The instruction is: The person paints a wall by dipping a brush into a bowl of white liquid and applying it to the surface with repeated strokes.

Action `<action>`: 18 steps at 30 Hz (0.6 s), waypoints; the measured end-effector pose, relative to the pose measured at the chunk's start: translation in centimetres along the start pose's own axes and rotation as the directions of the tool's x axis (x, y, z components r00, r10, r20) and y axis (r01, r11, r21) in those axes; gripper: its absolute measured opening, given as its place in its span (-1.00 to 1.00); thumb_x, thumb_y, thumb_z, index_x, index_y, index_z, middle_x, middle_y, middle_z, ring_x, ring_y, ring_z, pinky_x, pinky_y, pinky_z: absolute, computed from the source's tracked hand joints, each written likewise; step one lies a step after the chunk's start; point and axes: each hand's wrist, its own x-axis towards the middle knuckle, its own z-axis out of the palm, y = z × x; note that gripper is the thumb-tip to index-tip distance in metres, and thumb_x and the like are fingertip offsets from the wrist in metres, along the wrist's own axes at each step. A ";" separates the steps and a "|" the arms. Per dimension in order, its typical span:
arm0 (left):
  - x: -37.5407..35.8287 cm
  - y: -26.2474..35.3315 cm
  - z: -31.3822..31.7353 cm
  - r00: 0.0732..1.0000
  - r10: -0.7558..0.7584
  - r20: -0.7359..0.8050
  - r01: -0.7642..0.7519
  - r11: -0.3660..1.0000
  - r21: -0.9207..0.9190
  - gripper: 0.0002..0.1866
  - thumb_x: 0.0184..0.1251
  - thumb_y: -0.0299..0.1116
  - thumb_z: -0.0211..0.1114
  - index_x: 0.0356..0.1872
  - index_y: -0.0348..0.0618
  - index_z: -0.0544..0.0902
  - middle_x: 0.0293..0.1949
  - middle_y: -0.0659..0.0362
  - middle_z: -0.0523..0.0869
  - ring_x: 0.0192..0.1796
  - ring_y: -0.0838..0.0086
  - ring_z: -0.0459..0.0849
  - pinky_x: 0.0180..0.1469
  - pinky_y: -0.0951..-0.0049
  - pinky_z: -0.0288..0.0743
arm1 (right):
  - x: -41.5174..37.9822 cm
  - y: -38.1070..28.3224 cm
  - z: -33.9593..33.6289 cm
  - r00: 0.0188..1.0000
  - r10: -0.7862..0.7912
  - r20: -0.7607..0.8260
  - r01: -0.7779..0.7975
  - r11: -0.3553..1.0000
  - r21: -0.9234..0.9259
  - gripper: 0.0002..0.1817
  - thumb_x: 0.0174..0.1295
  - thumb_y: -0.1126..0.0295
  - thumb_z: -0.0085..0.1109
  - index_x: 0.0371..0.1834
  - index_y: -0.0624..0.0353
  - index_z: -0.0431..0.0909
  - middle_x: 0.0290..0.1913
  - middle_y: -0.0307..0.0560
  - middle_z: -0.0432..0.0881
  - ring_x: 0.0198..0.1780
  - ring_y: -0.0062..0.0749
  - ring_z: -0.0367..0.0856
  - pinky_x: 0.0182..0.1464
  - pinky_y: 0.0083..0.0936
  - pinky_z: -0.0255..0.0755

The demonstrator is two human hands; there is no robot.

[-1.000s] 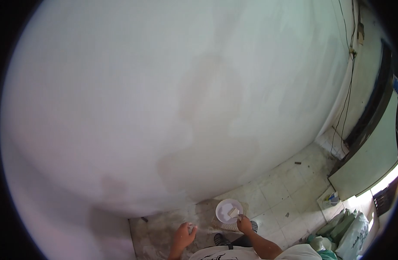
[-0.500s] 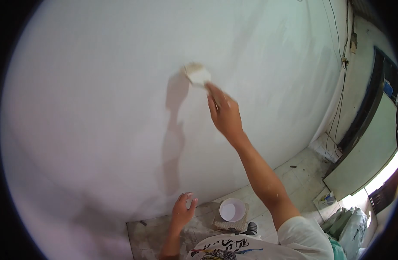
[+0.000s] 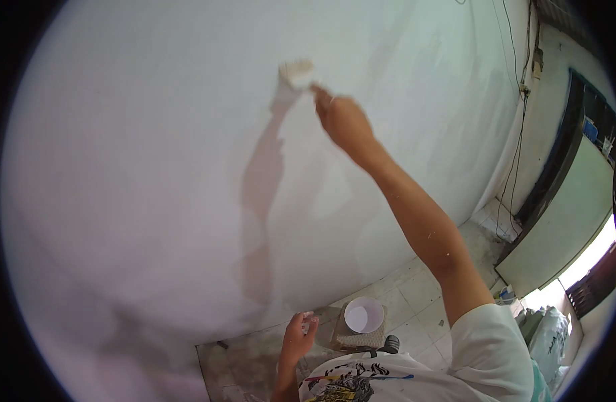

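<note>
A wide paintbrush (image 3: 298,74) with pale bristles meets the white wall (image 3: 154,154), its handle gripped in my right hand (image 3: 345,124) at the end of a raised arm. Brush and fingers are slightly blurred by motion. Low in the view, my left hand (image 3: 298,337) hovers with loosely bent fingers, thumb apart from them and white smears on the fingertips. Just right of it, a round white tub (image 3: 363,315) with whitish contents stands on a woven-looking block (image 3: 365,340).
Tiled floor (image 3: 415,295) runs along the wall's foot. Cables (image 3: 522,127) hang down the corner at right. Beyond them lean a pale green panel (image 3: 562,221) and filled bags (image 3: 548,338). A dark shoe (image 3: 391,344) shows beside the block.
My right hand has carried the paintbrush upward and slightly left along the wall, the arm reaching farther. My left hand sits a little lower and farther right.
</note>
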 end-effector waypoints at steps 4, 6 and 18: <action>-1.1 -0.4 -0.7 0.999 0.017 -0.032 -0.019 0.998 -0.064 -0.62 0.38 -0.18 0.26 -0.05 -0.34 0.60 -0.13 -0.07 0.69 -0.08 0.23 0.72 -0.22 0.36 0.57 | -6.3 2.0 4.8 0.965 -0.029 0.262 0.070 0.986 -0.152 -0.73 0.36 0.38 -0.03 -0.04 0.23 0.62 -0.41 0.19 0.65 -0.36 0.07 0.65 -0.28 -0.09 0.55; -1.6 -1.6 -0.5 1.000 -0.019 -0.021 0.018 0.997 -0.069 -0.62 0.39 -0.17 0.25 -0.04 -0.34 0.59 -0.10 -0.07 0.68 -0.06 0.23 0.71 -0.25 0.37 0.58 | -4.8 2.2 4.3 0.938 -0.099 0.333 0.161 0.973 -0.164 -0.74 0.36 0.36 -0.04 -0.16 0.22 0.66 -0.39 0.20 0.66 -0.35 0.06 0.66 -0.28 -0.10 0.56; -1.2 0.2 -0.3 0.998 -0.041 -0.044 0.038 0.997 -0.074 -0.60 0.40 -0.14 0.24 0.01 -0.30 0.59 -0.07 -0.05 0.68 -0.05 0.22 0.71 -0.19 0.32 0.61 | 2.6 1.8 6.4 0.917 -0.365 -0.160 0.322 0.915 -0.243 -0.59 0.39 0.31 -0.05 0.29 0.03 0.43 -0.54 0.12 0.60 -0.54 0.02 0.59 -0.43 -0.07 0.49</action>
